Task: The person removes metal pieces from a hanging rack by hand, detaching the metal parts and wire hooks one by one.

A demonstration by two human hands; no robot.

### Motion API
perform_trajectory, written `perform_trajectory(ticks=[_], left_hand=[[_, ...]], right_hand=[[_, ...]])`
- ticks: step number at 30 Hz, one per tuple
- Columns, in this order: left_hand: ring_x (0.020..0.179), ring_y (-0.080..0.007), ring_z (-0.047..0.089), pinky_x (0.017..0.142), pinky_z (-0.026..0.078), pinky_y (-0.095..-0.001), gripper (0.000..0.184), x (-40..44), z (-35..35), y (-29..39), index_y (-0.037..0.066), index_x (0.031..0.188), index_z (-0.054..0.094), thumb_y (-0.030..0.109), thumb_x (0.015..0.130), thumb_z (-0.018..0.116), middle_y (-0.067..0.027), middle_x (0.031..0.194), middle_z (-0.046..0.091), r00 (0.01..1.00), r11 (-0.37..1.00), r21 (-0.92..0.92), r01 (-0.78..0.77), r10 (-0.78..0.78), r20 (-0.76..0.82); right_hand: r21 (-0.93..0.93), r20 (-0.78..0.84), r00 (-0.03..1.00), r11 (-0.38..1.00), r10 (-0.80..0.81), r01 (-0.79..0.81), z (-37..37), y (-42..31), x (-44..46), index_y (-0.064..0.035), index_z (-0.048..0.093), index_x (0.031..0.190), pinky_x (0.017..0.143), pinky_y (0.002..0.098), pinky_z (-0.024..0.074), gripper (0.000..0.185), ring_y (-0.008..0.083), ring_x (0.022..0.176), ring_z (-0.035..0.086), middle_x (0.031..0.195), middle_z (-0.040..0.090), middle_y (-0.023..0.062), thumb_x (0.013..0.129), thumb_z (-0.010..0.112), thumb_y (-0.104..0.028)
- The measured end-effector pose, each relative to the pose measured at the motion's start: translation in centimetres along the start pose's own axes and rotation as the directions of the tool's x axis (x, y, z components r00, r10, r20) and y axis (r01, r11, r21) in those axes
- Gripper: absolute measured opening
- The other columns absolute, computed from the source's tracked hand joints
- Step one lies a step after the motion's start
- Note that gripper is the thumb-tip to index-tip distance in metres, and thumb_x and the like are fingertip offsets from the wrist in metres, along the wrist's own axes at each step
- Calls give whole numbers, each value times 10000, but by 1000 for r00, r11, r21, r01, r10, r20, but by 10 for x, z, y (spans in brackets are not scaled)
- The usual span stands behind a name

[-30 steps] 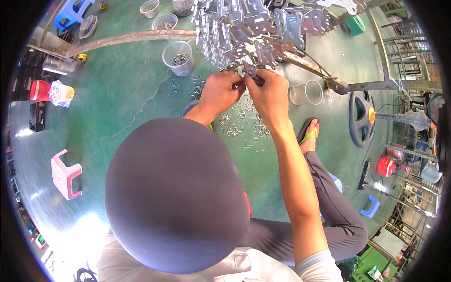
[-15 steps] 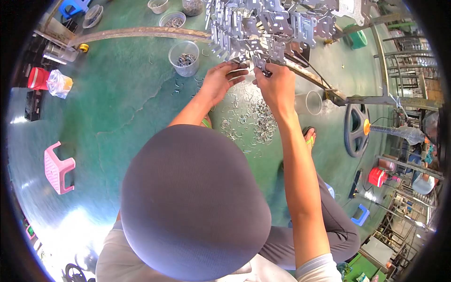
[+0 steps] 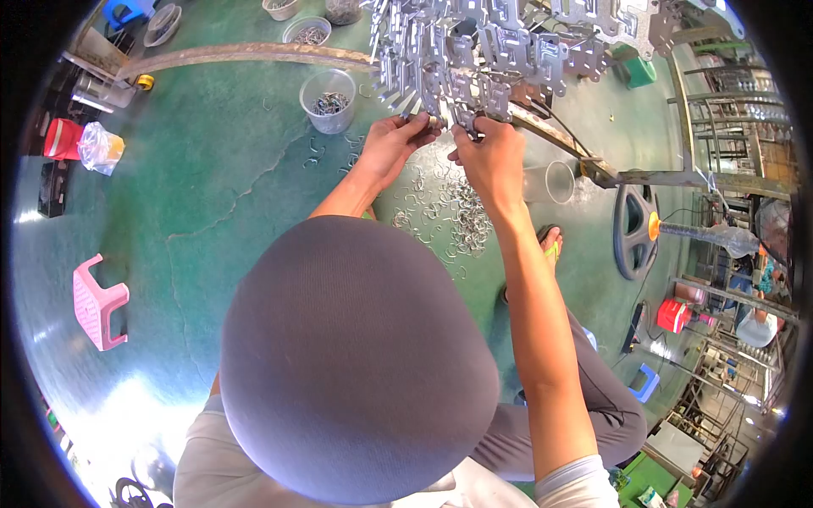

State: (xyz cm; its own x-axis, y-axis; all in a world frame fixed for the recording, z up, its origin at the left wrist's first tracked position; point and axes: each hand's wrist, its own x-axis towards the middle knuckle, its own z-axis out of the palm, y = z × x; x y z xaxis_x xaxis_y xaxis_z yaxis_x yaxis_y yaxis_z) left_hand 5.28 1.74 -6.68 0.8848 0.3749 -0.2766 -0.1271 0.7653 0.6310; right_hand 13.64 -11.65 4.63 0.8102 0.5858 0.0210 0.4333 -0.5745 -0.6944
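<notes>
A dense cluster of flat, cut-out metal plates (image 3: 500,46) hangs at the top of the view. At its lower edge my right hand (image 3: 493,162) is closed, thumb and fingers pinching a hanging metal plate. Just left of it, my left hand (image 3: 388,151) has thumb and fingers pressed together beside the lowest plates; what is between the fingertips is too small to make out. Beneath both hands, many small curved metal hooks (image 3: 470,222) lie scattered and heaped on the green floor.
A clear bucket (image 3: 329,118) holding metal hooks stands left of the hands, with a bowl of small parts (image 3: 306,32) behind. On the right is a clear container (image 3: 550,183). A rusty metal bar (image 3: 254,55) crosses behind. A pink stool (image 3: 99,302) stands at left.
My left hand's fingers, spread apart before, have drawn together near the plates. My right hand stays on its plate. The whole view has shifted slightly.
</notes>
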Motion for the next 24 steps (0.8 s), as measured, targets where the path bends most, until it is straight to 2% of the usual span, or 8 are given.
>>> perform_trajectory(ticks=[9,12,18,21,24], left_hand=[[1049,-251,709,978,573,-383,211,-6,1,-9,-61,1159,687,101,1034,635,-173,1141,728,999,999,-5,-37,37,32],[1126,-292,700,1008,582,-425,223,-6,0,-10,-85,1200,662,54,1037,599,-201,1207,703,997,999,4,-48,48,55],[1150,-308,687,1027,577,-430,231,-7,-2,-14,-107,1204,643,44,1047,566,-206,1221,693,997,998,4,-55,55,52],[1084,-281,705,995,582,-383,224,-4,0,-14,-137,1170,647,28,1035,578,-201,1167,714,999,999,-15,-34,34,18],[1062,-263,715,975,593,-372,260,-7,1,-11,-127,1184,647,86,1037,618,-193,1157,721,999,999,-26,-25,27,40]], right_hand=[[19,-18,999,999,37,-37,-2,6,-7,45,704,824,623,412,560,229,295,592,734,613,691,180,921,705,-162],[23,-41,999,1000,23,-22,-1,7,-8,48,702,829,617,412,559,232,295,587,733,602,683,182,928,697,-161],[58,-46,998,998,37,-35,-1,4,-10,51,701,836,591,407,550,219,277,565,726,601,679,181,927,689,-148],[117,-39,995,989,93,-87,-2,-2,-12,41,709,862,638,446,557,215,346,642,737,657,690,215,916,706,-168],[-90,-104,994,996,9,-19,2,5,-10,21,716,904,709,508,552,227,436,768,721,754,702,254,904,727,-206]])
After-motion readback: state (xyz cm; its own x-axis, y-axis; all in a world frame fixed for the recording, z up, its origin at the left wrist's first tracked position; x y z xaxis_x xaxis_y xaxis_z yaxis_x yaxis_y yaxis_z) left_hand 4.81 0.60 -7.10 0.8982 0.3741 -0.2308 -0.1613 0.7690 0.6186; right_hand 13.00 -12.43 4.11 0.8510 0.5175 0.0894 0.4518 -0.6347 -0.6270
